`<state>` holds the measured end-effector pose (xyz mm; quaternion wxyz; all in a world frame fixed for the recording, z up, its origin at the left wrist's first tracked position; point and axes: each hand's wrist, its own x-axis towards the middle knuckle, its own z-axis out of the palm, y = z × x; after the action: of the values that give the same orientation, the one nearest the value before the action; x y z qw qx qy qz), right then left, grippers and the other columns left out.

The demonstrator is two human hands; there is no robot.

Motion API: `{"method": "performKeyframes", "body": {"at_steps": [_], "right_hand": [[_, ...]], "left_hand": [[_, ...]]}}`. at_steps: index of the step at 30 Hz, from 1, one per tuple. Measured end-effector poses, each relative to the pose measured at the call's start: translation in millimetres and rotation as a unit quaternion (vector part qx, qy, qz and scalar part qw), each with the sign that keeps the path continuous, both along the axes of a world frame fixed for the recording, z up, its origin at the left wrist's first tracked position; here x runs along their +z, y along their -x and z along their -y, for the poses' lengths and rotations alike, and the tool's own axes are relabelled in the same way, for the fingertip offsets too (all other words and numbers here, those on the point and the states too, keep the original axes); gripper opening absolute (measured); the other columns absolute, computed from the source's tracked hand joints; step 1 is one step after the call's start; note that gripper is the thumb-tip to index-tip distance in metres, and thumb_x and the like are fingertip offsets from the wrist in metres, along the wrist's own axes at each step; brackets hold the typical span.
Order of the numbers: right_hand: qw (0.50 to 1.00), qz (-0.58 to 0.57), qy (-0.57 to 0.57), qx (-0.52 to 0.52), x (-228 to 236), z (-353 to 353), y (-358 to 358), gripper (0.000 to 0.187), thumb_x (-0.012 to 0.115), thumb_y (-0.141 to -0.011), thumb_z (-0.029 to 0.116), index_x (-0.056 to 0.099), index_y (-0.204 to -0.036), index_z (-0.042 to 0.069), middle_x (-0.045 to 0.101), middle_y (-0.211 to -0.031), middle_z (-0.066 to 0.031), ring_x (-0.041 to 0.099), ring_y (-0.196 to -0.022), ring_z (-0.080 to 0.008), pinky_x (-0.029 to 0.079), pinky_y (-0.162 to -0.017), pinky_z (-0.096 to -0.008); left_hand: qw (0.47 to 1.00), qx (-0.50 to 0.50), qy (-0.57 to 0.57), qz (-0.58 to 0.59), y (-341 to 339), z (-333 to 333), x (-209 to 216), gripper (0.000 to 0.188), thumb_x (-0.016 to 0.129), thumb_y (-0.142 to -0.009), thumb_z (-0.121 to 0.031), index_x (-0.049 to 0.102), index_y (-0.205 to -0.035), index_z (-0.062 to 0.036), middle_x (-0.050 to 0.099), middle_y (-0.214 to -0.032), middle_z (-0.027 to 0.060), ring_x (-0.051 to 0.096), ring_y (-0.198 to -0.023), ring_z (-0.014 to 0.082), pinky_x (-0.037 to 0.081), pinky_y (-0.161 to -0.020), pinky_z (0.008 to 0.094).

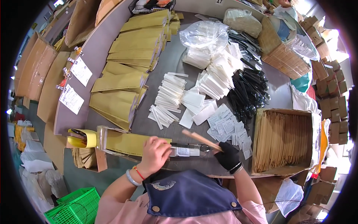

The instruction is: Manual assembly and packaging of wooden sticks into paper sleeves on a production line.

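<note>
Two hands work at the yellow paper sleeve [130, 143]: the left hand [156, 154] pinches its mouth, the gloved right hand [228, 156] grips wooden chopsticks [201, 140] just beside it. Inserting seems underway; next needs aligning tips with the opening.

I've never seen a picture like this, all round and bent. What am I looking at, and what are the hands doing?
There is no machine here: a person wears a wide-angle camera on the head, looking down at their own hands, so straight edges curve. The bare left hand rests on a yellow-brown paper sleeve beside a clear packet. The right hand, in a black glove, holds wooden chopsticks. On the grey table lie stacks of yellow-brown sleeves, white paper packets, black plastic cutlery and a cardboard box of chopsticks.
</note>
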<state>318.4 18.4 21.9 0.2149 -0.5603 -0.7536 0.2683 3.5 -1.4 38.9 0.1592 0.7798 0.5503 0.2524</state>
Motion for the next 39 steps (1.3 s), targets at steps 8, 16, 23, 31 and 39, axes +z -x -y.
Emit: {"method": "performKeyframes", "body": {"at_steps": [8,16,23,31,39], "right_hand": [[0.999,-0.01,0.044,0.005,10,-7,27,0.018,0.072,-0.081,0.024,0.068,-0.096,0.016,0.061,-0.074,-0.0088,0.064,-0.067,-0.0272,0.049,-0.058,-0.0372],[0.997,0.039,0.073,-0.008,3,-2,6,0.03,0.077,-0.076,0.03,0.069,-0.099,0.013,0.065,-0.081,-0.0083,0.066,-0.072,-0.0258,0.051,-0.063,-0.0358],[0.998,0.023,0.065,-0.008,0,0,-10,0.031,0.079,-0.074,0.029,0.069,-0.097,0.011,0.064,-0.079,-0.0089,0.066,-0.072,-0.0257,0.051,-0.064,-0.0352],[0.997,0.009,0.069,0.015,-3,-3,-13,0.032,0.079,-0.074,0.026,0.07,-0.102,0.012,0.064,-0.078,-0.0087,0.065,-0.07,-0.0251,0.05,-0.063,-0.0347],[0.998,0.009,0.047,0.029,-7,-5,-14,0.034,0.081,-0.072,0.027,0.071,-0.101,0.012,0.063,-0.077,-0.0085,0.064,-0.069,-0.025,0.05,-0.063,-0.0351]], "left_hand": [[1.0,0.011,0.013,-0.006,-9,5,-2,0.016,0.078,-0.071,-0.015,0.071,-0.085,-0.0119,0.058,-0.095,0.0014,0.051,-0.096,0.0254,0.038,-0.083,0.0409],[0.997,0.078,0.004,0.018,-15,6,-9,0.024,0.079,-0.067,-0.013,0.07,-0.09,-0.0116,0.057,-0.093,0.0024,0.052,-0.093,0.0254,0.039,-0.082,0.0398],[0.997,0.076,-0.016,-0.007,-20,-4,-8,0.017,0.077,-0.068,-0.01,0.07,-0.083,-0.011,0.058,-0.093,0.0018,0.053,-0.094,0.0248,0.039,-0.082,0.04],[0.993,0.061,-0.025,-0.101,-28,-8,-11,0.009,0.074,-0.069,-0.01,0.07,-0.077,-0.0122,0.056,-0.086,-0.0011,0.05,-0.09,0.0224,0.036,-0.078,0.0393],[0.985,0.033,-0.007,-0.171,-32,-17,-11,0.005,0.063,-0.074,-0.011,0.065,-0.069,-0.0097,0.055,-0.084,0.0018,0.051,-0.085,0.0221,0.036,-0.074,0.0374]]}}
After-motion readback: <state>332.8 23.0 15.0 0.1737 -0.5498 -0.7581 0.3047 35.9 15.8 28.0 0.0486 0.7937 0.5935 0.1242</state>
